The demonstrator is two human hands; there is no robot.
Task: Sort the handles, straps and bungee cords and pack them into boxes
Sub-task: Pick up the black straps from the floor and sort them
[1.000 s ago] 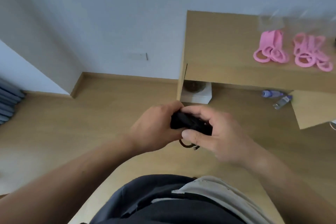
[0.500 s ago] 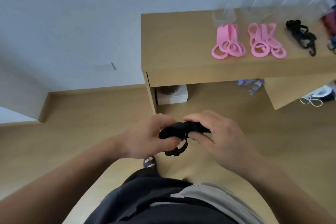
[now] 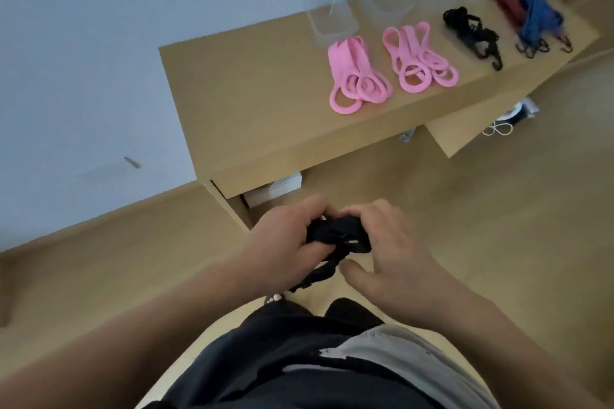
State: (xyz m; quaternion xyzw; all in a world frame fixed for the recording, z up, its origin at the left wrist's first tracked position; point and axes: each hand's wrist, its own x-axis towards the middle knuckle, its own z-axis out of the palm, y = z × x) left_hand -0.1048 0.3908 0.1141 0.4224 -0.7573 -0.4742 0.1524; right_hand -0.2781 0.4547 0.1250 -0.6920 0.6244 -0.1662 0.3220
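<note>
Hands: left hand (image 3: pixel 282 236), right hand (image 3: pixel 392 242) curled, gripping black strap (image 3: pixel 335 236).

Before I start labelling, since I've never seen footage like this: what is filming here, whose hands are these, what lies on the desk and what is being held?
No machine here: a person works bare-handed, and one wide camera on their head looks down at the hands. The left hand and right hand together hold a bunched black cord, one end dangling, above the floor. On the desk lie two piles of pink handles, a black pile of hooked cords, then blue cords and red cords. Blurry clear boxes stand behind them.
</note>
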